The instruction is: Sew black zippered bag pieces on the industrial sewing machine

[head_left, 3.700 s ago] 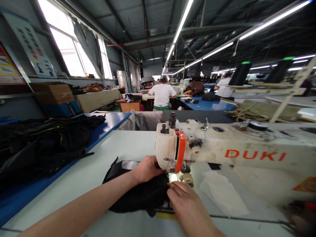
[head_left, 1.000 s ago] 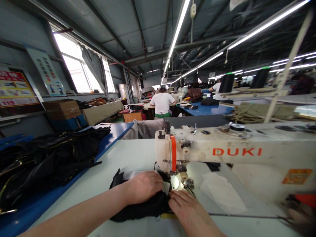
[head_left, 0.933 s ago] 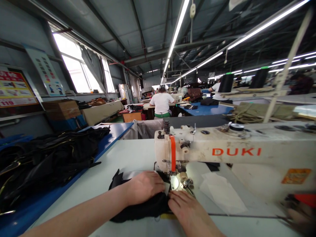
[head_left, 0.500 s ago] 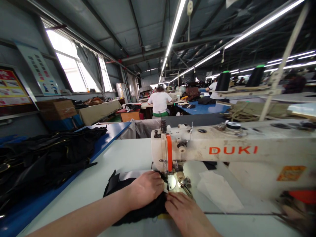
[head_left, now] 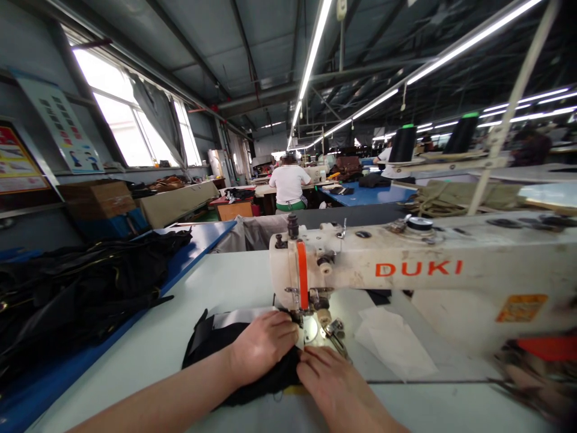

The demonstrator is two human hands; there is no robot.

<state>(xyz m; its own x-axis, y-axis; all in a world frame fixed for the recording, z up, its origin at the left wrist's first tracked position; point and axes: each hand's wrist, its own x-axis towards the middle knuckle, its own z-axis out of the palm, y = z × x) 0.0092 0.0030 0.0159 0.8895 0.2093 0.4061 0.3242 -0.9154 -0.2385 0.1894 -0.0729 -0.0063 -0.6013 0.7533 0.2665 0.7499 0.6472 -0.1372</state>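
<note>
Left hand [head_left: 264,346] nearer, atop bunched black fabric [head_left: 210,347]

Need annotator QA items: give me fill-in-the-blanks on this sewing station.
The cream sewing machine bears the red word ____.
The left hand and right hand both rest on a ____ fabric piece.
The heap of dark cloth lies on a ____ table.
Missing: DUKI; black; blue.
</note>
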